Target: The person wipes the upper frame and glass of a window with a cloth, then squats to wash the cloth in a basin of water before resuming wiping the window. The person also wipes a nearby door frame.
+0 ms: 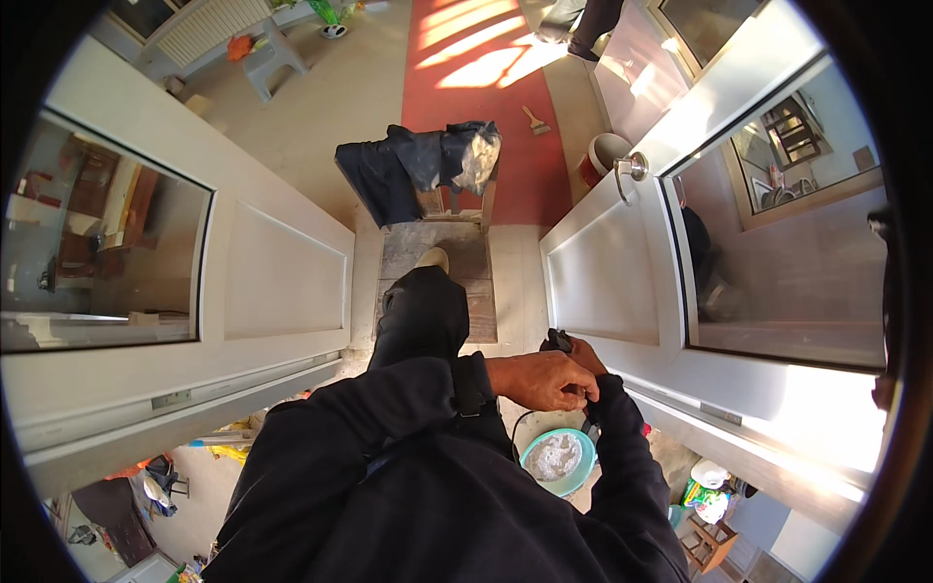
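Note:
My left hand (543, 382) reaches across my body, its fingers closed at the cuff of my right sleeve (609, 397). Just beyond it, my right hand (587, 355) is partly hidden and grips a small dark object (557, 340), too unclear to name. Below the hands, a turquoise basin (592, 466) holds foamy greyish liquid. Dark cloth (419, 157) with a pale, stained patch hangs over a low support in front of me. One shoe (434, 259) rests on worn wooden boards (474, 291).
White glazed doors stand on the left (284, 270) and right (605, 284), the right one with a metal handle (630, 171). Ahead lie a red floor strip (466, 109), a flat brush (538, 122), a bucket (609, 153) and a grey plastic stool (273, 62). A person's legs (594, 29) show at the top.

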Demonstrator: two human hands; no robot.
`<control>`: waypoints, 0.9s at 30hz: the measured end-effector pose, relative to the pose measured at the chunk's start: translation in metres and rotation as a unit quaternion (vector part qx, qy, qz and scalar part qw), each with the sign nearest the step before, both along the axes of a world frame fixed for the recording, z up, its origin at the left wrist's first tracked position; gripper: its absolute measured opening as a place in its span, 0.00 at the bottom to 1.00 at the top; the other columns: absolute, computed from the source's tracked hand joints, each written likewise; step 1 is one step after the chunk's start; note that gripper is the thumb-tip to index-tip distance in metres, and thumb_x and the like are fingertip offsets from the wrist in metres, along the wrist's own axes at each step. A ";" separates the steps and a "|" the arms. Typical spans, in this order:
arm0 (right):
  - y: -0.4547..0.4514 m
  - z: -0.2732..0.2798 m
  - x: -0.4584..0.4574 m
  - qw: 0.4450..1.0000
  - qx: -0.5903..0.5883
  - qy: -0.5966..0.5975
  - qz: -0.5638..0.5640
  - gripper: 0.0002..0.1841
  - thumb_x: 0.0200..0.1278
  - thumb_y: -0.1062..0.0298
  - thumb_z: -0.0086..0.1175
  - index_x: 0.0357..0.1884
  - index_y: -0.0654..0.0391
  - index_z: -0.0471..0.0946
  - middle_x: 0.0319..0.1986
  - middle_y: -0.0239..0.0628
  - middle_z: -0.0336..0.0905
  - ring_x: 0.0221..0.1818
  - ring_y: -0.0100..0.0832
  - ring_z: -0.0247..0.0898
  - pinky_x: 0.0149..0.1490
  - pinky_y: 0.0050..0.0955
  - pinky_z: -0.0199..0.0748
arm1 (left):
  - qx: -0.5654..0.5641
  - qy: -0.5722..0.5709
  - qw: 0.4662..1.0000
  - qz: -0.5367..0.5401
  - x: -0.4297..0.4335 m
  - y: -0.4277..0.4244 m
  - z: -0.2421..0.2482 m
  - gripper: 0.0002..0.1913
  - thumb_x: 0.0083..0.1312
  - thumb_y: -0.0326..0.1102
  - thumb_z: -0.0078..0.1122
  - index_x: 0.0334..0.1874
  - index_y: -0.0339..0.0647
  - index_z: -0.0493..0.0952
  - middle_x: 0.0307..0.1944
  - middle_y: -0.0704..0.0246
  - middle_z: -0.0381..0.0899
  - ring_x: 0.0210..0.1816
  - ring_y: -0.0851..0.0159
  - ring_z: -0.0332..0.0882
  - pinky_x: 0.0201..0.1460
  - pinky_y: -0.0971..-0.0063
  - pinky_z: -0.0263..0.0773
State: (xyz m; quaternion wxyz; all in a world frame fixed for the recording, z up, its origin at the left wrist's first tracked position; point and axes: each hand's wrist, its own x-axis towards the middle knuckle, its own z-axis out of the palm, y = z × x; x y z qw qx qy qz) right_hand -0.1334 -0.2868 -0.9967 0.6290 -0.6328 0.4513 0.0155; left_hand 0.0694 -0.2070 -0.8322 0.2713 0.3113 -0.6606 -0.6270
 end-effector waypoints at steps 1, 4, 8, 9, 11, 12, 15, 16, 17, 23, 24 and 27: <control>-0.019 -0.007 0.008 0.998 0.004 0.069 0.015 0.23 0.52 0.61 0.70 0.49 0.62 0.82 0.40 0.38 0.85 0.43 0.29 0.79 0.53 0.31 0.75 | -0.009 0.019 1.000 0.002 0.004 -0.007 -0.010 0.14 0.72 0.36 0.58 0.56 0.39 0.80 0.38 0.63 0.86 0.35 0.64 0.82 0.42 0.70 0.75; -0.069 -0.023 0.032 0.997 -0.018 0.045 0.066 0.18 0.54 0.67 0.69 0.46 0.62 0.80 0.38 0.33 0.84 0.41 0.26 0.76 0.53 0.31 0.74 | -0.012 0.043 0.999 -0.004 0.019 -0.035 -0.038 0.14 0.72 0.36 0.58 0.56 0.39 0.79 0.37 0.64 0.85 0.36 0.65 0.81 0.42 0.70 0.74; -0.131 -0.017 0.067 0.995 0.068 0.039 0.066 0.19 0.53 0.66 0.71 0.46 0.61 0.81 0.39 0.33 0.85 0.43 0.25 0.78 0.53 0.30 0.75 | -0.048 -0.061 0.996 -0.035 0.046 -0.063 -0.056 0.15 0.71 0.40 0.52 0.54 0.41 0.78 0.42 0.55 0.83 0.44 0.46 0.80 0.49 0.55 0.73; -0.143 -0.007 0.074 0.991 0.110 0.016 0.071 0.19 0.53 0.66 0.71 0.46 0.61 0.81 0.38 0.32 0.84 0.43 0.25 0.78 0.53 0.29 0.75 | -0.075 -0.005 0.997 -0.031 0.052 -0.071 -0.056 0.17 0.69 0.41 0.54 0.56 0.42 0.78 0.41 0.55 0.83 0.43 0.48 0.81 0.48 0.58 0.74; -0.152 0.029 0.077 0.993 0.080 0.067 0.060 0.19 0.53 0.65 0.71 0.47 0.60 0.81 0.39 0.32 0.84 0.44 0.25 0.77 0.54 0.29 0.73 | 0.041 0.063 0.991 -0.114 0.082 -0.096 -0.055 0.19 0.69 0.40 0.54 0.58 0.41 0.78 0.44 0.57 0.84 0.43 0.53 0.82 0.49 0.62 0.74; -0.151 0.049 0.077 0.984 0.044 0.152 0.084 0.21 0.53 0.64 0.72 0.48 0.60 0.81 0.40 0.34 0.84 0.45 0.27 0.77 0.56 0.30 0.73 | 0.076 0.097 0.983 -0.133 0.098 -0.110 -0.056 0.19 0.72 0.41 0.51 0.60 0.39 0.77 0.47 0.60 0.85 0.44 0.60 0.83 0.52 0.67 0.75; -0.141 0.119 0.068 0.977 0.141 0.158 0.025 0.26 0.50 0.59 0.74 0.52 0.58 0.81 0.41 0.37 0.86 0.45 0.29 0.79 0.56 0.33 0.73 | 0.377 0.340 0.853 -0.122 0.125 -0.142 -0.062 0.22 0.76 0.45 0.52 0.66 0.39 0.73 0.59 0.62 0.80 0.56 0.62 0.79 0.60 0.67 0.74; -0.136 0.144 0.063 0.977 0.134 0.167 0.002 0.26 0.50 0.60 0.74 0.52 0.58 0.81 0.40 0.36 0.85 0.44 0.28 0.79 0.55 0.32 0.73 | 0.401 0.391 0.824 -0.088 0.134 -0.145 -0.065 0.26 0.75 0.47 0.54 0.69 0.40 0.69 0.65 0.61 0.75 0.61 0.61 0.76 0.62 0.64 0.72; -0.129 0.166 0.059 0.971 0.124 0.202 -0.015 0.26 0.50 0.61 0.74 0.52 0.58 0.81 0.39 0.36 0.85 0.43 0.28 0.79 0.54 0.32 0.73 | 0.433 0.408 0.802 -0.050 0.140 -0.144 -0.067 0.26 0.75 0.47 0.54 0.70 0.40 0.68 0.66 0.60 0.74 0.61 0.61 0.76 0.64 0.63 0.72; -0.109 0.251 0.080 0.939 0.179 0.024 -0.292 0.21 0.58 0.68 0.69 0.52 0.65 0.79 0.40 0.33 0.82 0.42 0.25 0.75 0.54 0.27 0.72 | 0.531 0.459 0.713 -0.004 0.163 -0.143 -0.024 0.24 0.76 0.51 0.52 0.62 0.38 0.74 0.55 0.61 0.80 0.55 0.63 0.79 0.57 0.63 0.76; -0.108 0.257 0.091 0.926 0.182 0.034 -0.328 0.19 0.61 0.72 0.65 0.53 0.66 0.77 0.42 0.34 0.81 0.43 0.25 0.76 0.53 0.27 0.73 | 0.523 0.502 0.688 -0.037 0.161 -0.153 -0.003 0.24 0.76 0.51 0.52 0.61 0.37 0.75 0.53 0.60 0.80 0.54 0.62 0.79 0.55 0.63 0.76; -0.105 0.280 0.117 0.898 0.206 -0.105 -0.375 0.19 0.65 0.71 0.59 0.57 0.65 0.76 0.47 0.38 0.82 0.44 0.30 0.79 0.54 0.31 0.76 | 0.535 0.551 0.632 -0.105 0.144 -0.183 0.075 0.26 0.76 0.53 0.50 0.59 0.34 0.75 0.50 0.60 0.81 0.49 0.59 0.81 0.49 0.65 0.78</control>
